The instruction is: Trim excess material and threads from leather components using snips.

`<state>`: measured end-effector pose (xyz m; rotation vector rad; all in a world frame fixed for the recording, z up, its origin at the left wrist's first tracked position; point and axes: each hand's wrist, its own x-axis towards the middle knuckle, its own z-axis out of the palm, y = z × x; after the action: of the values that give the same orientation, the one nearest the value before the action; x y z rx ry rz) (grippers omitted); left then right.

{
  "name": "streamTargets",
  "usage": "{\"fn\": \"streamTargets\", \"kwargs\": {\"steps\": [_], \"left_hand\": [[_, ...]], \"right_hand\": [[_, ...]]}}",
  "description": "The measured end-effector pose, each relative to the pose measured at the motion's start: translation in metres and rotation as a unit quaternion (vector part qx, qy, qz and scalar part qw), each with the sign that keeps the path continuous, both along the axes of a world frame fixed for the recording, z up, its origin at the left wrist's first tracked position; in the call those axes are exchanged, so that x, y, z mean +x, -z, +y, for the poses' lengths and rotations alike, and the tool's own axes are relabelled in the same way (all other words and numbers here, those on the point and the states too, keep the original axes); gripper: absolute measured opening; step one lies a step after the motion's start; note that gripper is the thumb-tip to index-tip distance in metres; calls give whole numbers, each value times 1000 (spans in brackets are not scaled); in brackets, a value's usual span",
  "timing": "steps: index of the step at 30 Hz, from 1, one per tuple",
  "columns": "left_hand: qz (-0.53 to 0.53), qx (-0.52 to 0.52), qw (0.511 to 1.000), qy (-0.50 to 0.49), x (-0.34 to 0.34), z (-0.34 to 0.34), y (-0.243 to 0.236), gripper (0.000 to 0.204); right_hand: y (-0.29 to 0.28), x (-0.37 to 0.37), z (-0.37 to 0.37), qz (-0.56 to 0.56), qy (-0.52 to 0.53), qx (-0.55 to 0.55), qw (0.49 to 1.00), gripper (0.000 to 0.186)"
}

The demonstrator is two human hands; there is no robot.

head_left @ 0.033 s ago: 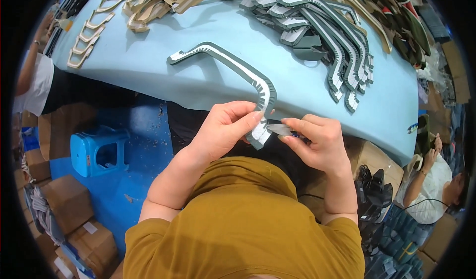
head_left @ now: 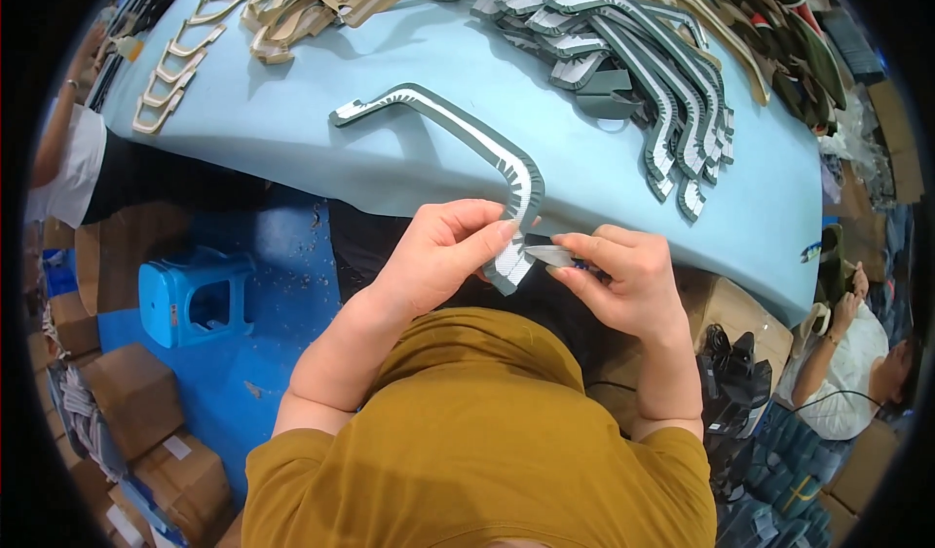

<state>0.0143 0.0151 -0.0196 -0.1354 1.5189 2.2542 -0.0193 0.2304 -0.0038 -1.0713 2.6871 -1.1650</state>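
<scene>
My left hand (head_left: pixel 443 246) is closed, pinching a bent dark green strip (head_left: pixel 466 131) near its lower end. The strip has a white inner band with notched edges along its curves. Its far end reaches up and left over the light blue table. In my right hand (head_left: pixel 623 270) is a small tool with a pointed silver blade (head_left: pixel 548 254), held between thumb and fingers. The blade's tip touches or nearly touches the right edge of the strip, just below my left thumb. Most of the tool's handle is hidden by my fingers.
More green and white strips (head_left: pixel 672 90) lie heaped on the table (head_left: pixel 273 110) at the back right. Beige strips (head_left: pixel 292 12) are piled at the back left. A blue stool (head_left: pixel 168 304) and cardboard boxes (head_left: pixel 131 392) stand left. Two other people are at the sides.
</scene>
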Motion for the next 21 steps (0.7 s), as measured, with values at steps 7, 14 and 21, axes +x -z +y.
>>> {"fn": "streamTargets", "kwargs": {"steps": [7,14,21], "left_hand": [[1,-16,999,-28,-3,3,0,23],[24,38,995,-91,-8,8,15,24],[42,20,991,-124,-5,20,12,29]], "right_hand": [[2,0,2,-45,37,-60,996,23],[19,16,-13,-300,105,-261,912,31],[36,14,-37,58,101,-145,983,19]]}}
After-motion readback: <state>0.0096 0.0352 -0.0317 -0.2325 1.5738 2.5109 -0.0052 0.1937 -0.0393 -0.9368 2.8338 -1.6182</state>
